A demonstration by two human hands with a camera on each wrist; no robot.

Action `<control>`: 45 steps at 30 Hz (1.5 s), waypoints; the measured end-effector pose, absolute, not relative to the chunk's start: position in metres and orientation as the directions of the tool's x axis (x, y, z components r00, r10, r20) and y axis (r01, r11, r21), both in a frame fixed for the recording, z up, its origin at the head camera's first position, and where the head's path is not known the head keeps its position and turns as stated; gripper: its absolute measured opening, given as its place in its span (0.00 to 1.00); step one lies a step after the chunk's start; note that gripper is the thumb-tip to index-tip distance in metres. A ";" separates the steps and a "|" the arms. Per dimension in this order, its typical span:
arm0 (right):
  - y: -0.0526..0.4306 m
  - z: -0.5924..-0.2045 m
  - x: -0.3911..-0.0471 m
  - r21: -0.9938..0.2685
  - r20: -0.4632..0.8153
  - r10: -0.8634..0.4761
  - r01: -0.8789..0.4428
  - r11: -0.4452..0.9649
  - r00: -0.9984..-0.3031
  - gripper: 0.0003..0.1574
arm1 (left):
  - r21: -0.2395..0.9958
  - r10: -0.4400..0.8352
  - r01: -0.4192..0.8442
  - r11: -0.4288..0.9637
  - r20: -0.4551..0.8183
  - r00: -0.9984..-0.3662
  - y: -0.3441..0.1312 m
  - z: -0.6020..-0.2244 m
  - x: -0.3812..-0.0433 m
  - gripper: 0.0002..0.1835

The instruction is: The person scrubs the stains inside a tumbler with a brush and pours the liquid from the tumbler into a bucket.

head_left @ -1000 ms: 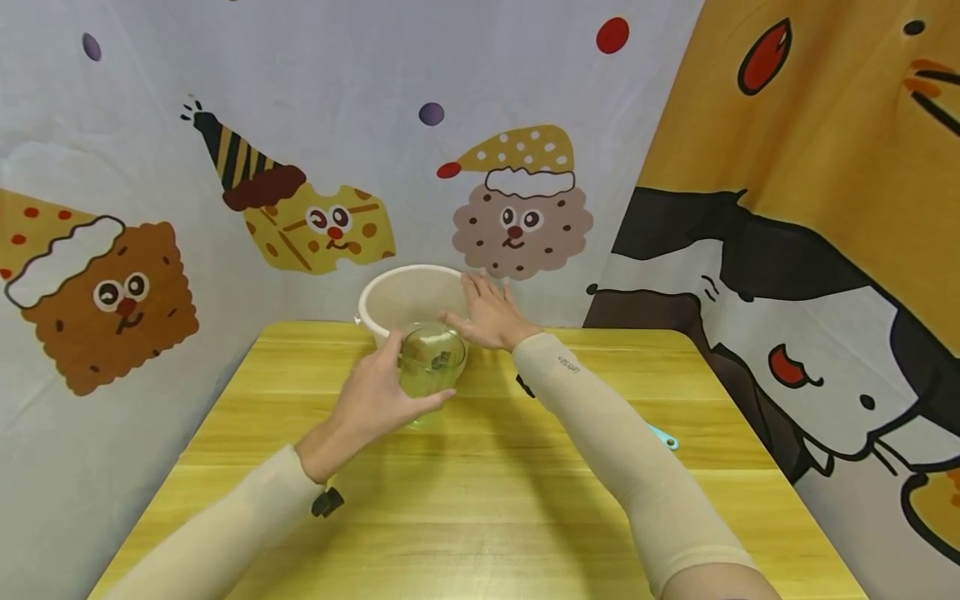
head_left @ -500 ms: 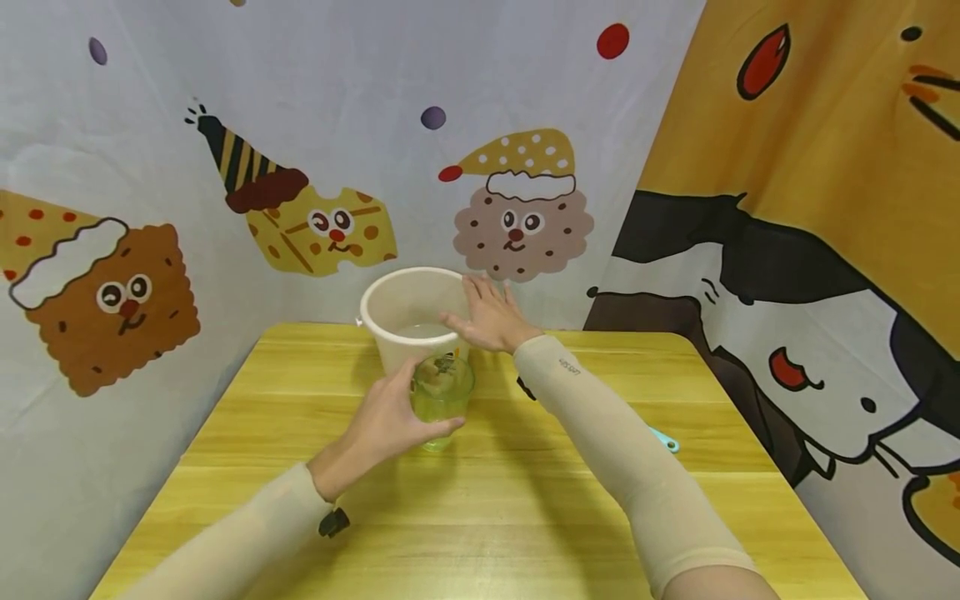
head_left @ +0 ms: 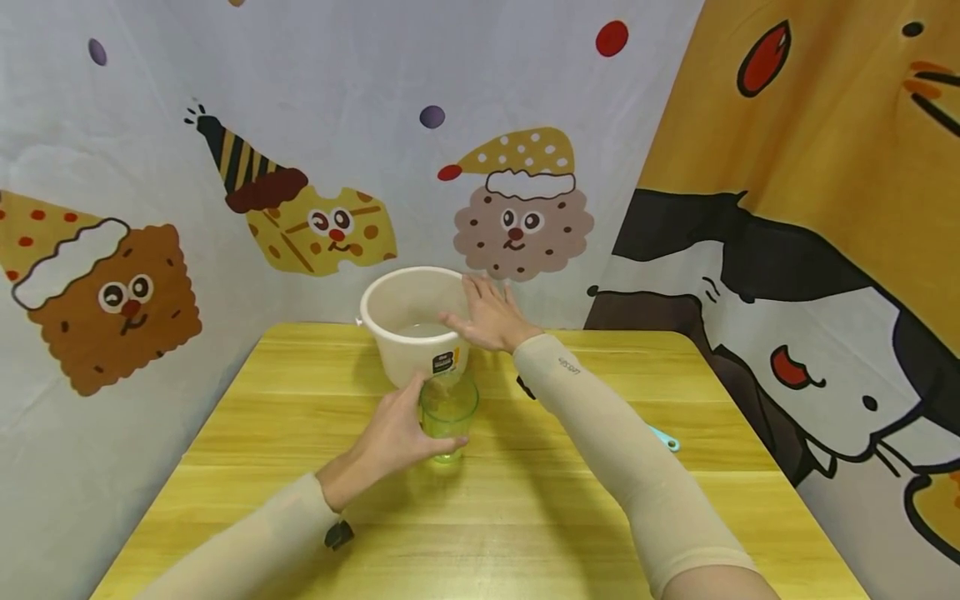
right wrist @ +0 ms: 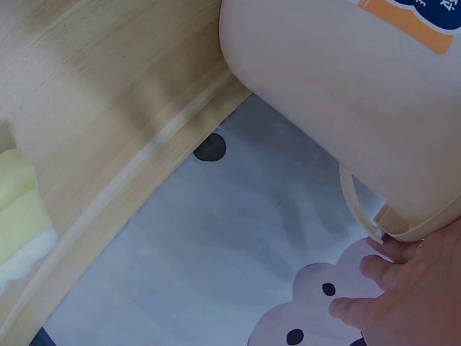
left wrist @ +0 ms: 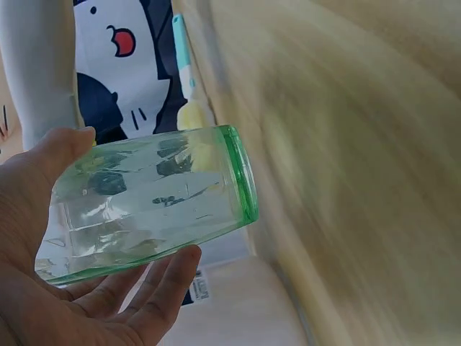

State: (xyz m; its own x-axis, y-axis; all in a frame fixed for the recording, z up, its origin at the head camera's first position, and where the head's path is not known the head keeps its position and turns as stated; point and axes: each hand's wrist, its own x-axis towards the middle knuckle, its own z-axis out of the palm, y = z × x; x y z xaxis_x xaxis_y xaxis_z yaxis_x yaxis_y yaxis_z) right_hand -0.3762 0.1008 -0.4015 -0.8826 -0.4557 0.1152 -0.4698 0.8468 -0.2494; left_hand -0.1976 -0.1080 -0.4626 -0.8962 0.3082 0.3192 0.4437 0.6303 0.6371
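Observation:
My left hand (head_left: 393, 433) holds a clear green drinking glass (head_left: 448, 408), thumb on one side and fingers on the other. The glass stands upright in front of the bucket; its thick base (left wrist: 243, 173) appears just above the table in the left wrist view. Behind it stands a cream plastic bucket (head_left: 408, 354) with some clear liquid at its bottom. My right hand (head_left: 491, 317) holds the bucket's right rim, thumb toward the inside and fingers outside. In the right wrist view those fingers (right wrist: 382, 270) lie beside the bucket's handle (right wrist: 353, 202).
Partly hidden by my right forearm, a brush with a teal handle (head_left: 664, 438) lies on the wooden table (head_left: 300, 400); its pale yellow sponge head (right wrist: 25, 216) shows in the right wrist view. A cartoon-printed cloth (head_left: 330, 100) hangs behind the table.
The glass has come down from the bucket's front rim toward the table, turning from tilted to upright in my left hand. My right hand has stayed on the rim.

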 end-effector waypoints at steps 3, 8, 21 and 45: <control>0.100 -0.402 -0.376 -0.249 0.126 -0.456 -0.473 0.845 -0.881 0.68 | 0.645 0.308 0.436 0.628 0.308 -0.900 -0.107 -0.467 -0.197 0.56; 0.100 -0.402 -0.377 -0.249 0.139 -0.454 -0.475 0.844 -0.880 0.68 | 0.650 0.307 0.420 0.633 0.287 -0.907 -0.104 -0.473 -0.195 0.53; 0.101 -0.401 -0.379 -0.253 0.113 -0.450 -0.463 0.849 -0.886 0.66 | 0.678 0.297 0.400 0.617 0.270 -0.916 -0.103 -0.478 -0.195 0.55; 0.102 -0.402 -0.378 -0.260 0.114 -0.456 -0.470 0.844 -0.883 0.67 | 0.658 0.332 0.426 0.621 0.273 -0.903 -0.108 -0.484 -0.199 0.61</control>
State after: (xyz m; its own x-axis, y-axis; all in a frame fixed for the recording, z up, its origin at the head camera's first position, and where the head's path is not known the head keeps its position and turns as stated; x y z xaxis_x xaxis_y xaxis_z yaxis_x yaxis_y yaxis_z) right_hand -0.3778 0.1020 -0.4016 -0.8826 -0.4560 0.1145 -0.4696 0.8437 -0.2601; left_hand -0.1986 -0.1079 -0.4843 -0.9032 0.3316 0.2726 0.4265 0.6210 0.6576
